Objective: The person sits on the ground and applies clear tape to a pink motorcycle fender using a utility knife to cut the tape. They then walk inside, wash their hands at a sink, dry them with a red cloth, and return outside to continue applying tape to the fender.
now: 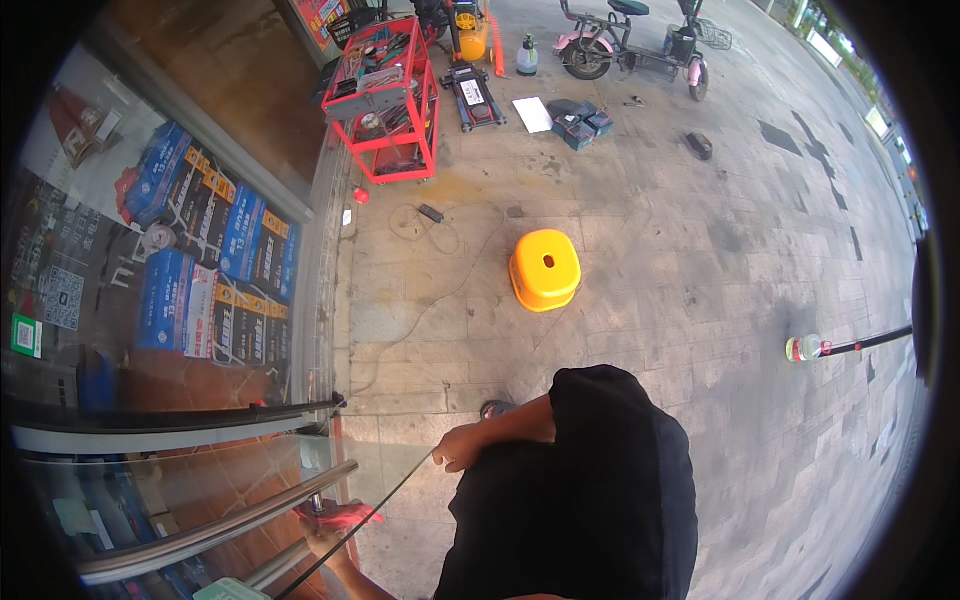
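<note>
Metal door handle (220,525): long, shiny, near the left hand
Left hand (322,541): at the red cloth (too blurry, I can't tell how tight)
Red cloth (350,514): beside the handle
Glass door (392,492): its edge meets the right hand
Right hand (459,448): fingers curled, holding that edge

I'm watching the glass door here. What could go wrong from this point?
If the glass door swings, the fingers of the right hand at its edge could be pinched. What looks like a red cloth by the left hand might snag on the metal handle. The thin cable lying ahead could trip someone.
</note>
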